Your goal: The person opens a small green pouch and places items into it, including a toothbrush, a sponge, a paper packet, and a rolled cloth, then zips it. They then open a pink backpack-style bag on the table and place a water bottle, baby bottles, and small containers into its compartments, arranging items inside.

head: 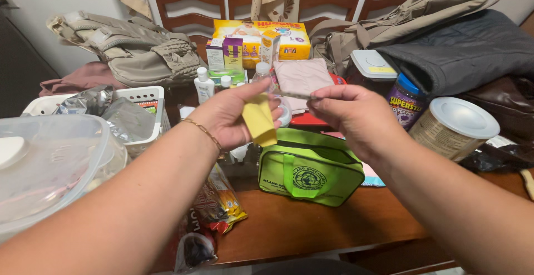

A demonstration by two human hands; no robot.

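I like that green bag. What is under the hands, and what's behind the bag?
The lime-green zipped fabric bag sits on the brown wooden table below both hands. Behind it, a red flat thing and pink folded cloth show partly. The bag's inside is hidden.

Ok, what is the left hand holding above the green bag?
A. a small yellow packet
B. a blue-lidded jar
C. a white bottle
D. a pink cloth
A: the left hand pinches a small yellow packet over the lime-green bag; the right hand holds a thin strip.
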